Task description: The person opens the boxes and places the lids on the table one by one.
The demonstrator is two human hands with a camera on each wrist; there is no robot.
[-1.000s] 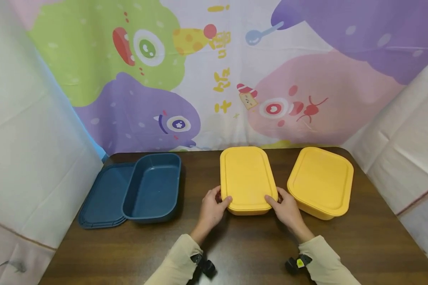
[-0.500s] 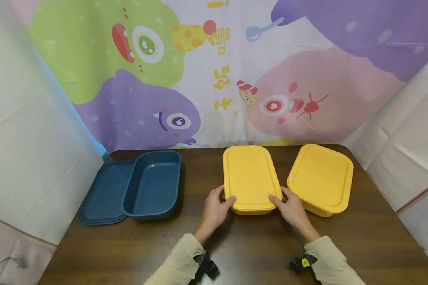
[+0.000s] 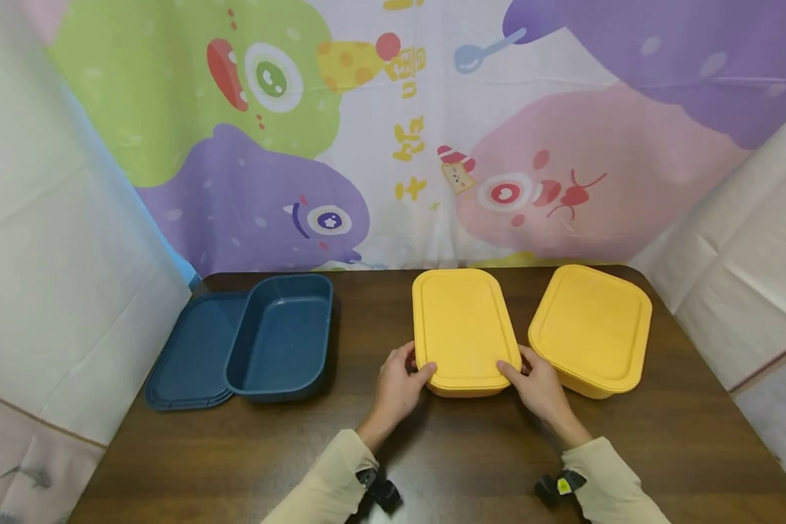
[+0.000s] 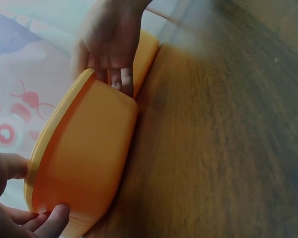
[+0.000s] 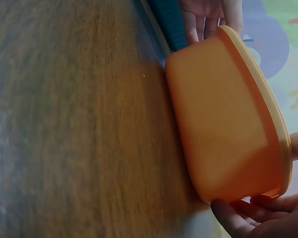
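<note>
A lidded yellow container [image 3: 465, 331] sits mid-counter [image 3: 432, 451], long axis running away from the person, its near end held between both hands. The left hand [image 3: 398, 386] grips the near-left corner and the right hand [image 3: 540, 389] the near-right corner, thumbs on the lid, equally close

Yellow box [image 3: 465, 331] slightly farther right, hands [image 3: 396, 382] along with it.

Yellow characters on backdrop cloth [image 3: 409, 138], too stylised to read.
</note>
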